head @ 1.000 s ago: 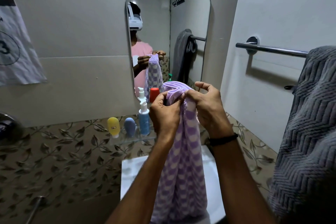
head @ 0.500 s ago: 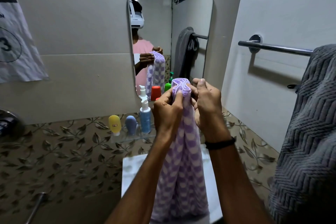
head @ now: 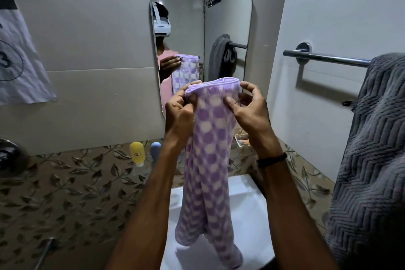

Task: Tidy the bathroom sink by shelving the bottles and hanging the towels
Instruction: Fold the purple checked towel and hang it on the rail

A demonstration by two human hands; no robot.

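A purple and white checked towel [head: 208, 160] hangs in front of me over the white sink [head: 252, 215]. My left hand [head: 178, 114] grips its top left corner. My right hand [head: 247, 107] pinches the top right corner between thumb and fingers. The top hem is stretched flat between both hands. A grey ribbed towel [head: 372, 149] hangs on the chrome towel bar [head: 324, 58] at the right wall. A yellow bottle [head: 137, 153] and a blue bottle [head: 155, 148] stand on the glass shelf under the mirror; other bottles are hidden behind my arms.
A mirror [head: 201, 28] hangs on the wall ahead. A paper sheet [head: 17, 57] is stuck on the left wall. Leaf-patterned tiles run behind the sink. A chrome fitting [head: 11, 158] shows at the far left edge.
My hands have moved apart and spread the bunched top of the purple towel into a flat edge, raising it slightly.
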